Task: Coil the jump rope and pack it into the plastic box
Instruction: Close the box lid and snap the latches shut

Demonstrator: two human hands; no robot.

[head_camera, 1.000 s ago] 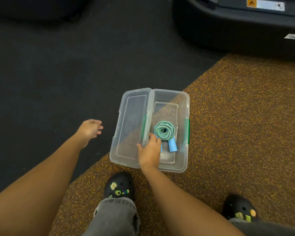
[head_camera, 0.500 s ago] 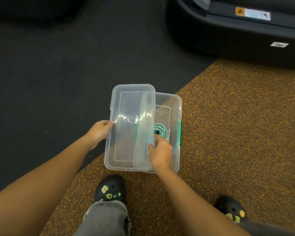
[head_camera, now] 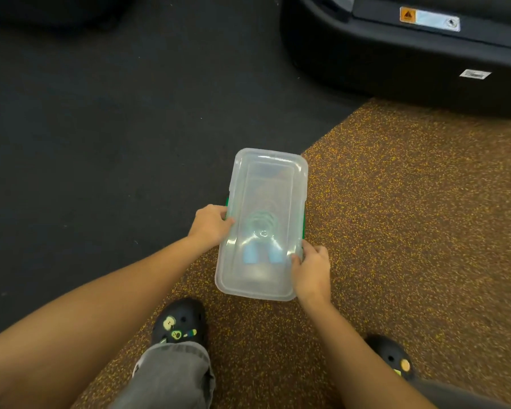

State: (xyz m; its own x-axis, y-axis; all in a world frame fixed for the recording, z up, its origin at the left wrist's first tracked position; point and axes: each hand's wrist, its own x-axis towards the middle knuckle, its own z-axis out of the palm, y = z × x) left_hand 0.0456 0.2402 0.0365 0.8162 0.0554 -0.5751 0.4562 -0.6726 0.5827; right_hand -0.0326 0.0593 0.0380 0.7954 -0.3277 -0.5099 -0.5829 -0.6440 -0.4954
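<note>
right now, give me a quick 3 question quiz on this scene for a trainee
1. True or false: the lid lies over the plastic box.
2. Where is the coiled jump rope? A) on the floor B) inside the box under the lid C) in the left hand
3. Which hand sits nearer the box's near end?

Key:
1. True.
2. B; its blue handles show through the lid.
3. The right hand; the left hand holds the left edge further up, by the green latch.
</note>
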